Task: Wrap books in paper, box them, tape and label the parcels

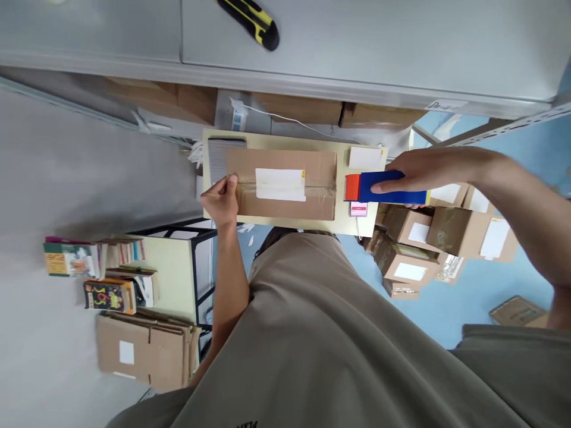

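A flat cardboard box (285, 157) lies on the pale yellow tabletop (352, 224), with a white label (280, 184) on its upper face and tape along the middle. My left hand (223, 199) is closed at the box's left end, thumb on top and fingers curled at the edge. To the right of the box, my right hand (408, 169) grips a blue and orange tape dispenser (372, 185), whose orange end points at the box. Under that end lies a phone (358, 208) with a pink and white screen, partly covered.
A grey sheet or pad (217, 159) shows beside the box. Above is a grey shelf (357, 53) with a black and yellow utility knife (252, 22). Packed boxes (410, 249) are piled at right; books (109, 295) and folded cardboard (143, 351) sit at left.
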### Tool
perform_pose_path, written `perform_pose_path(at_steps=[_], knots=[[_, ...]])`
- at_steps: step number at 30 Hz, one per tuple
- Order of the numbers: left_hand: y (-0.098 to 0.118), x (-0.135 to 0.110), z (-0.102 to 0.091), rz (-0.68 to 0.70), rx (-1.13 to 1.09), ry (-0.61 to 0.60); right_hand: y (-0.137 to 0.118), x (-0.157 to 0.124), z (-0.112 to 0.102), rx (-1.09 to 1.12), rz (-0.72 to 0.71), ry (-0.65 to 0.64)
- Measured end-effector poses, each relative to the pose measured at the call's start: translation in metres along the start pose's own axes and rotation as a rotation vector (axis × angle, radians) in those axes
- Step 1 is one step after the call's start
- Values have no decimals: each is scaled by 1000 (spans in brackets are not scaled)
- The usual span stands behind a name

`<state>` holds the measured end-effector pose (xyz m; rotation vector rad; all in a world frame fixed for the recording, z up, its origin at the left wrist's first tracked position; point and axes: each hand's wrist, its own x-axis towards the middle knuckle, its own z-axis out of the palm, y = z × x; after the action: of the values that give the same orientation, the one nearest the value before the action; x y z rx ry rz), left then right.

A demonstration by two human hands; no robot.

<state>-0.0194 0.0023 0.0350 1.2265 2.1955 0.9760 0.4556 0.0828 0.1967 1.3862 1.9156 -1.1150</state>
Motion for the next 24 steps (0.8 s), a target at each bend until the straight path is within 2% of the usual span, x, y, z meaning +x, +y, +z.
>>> perform_pose_path(at_steps=[3, 7, 13, 19, 24], knots=[[-1, 1, 0, 0, -30, 11, 6, -3, -1, -7, 7, -155], [-1, 1, 1, -10, -42, 16, 14, 3, 7, -5, -28, -168], [-1, 1, 1, -26, -4, -4, 16, 16, 33, -61, -27, -106], [-3, -1, 1, -33, -16, 1, -7, 14, 54, -117, 15, -29], [2, -3, 1, -17, -21, -13, -32, 12, 76, -213, 111, 102]])
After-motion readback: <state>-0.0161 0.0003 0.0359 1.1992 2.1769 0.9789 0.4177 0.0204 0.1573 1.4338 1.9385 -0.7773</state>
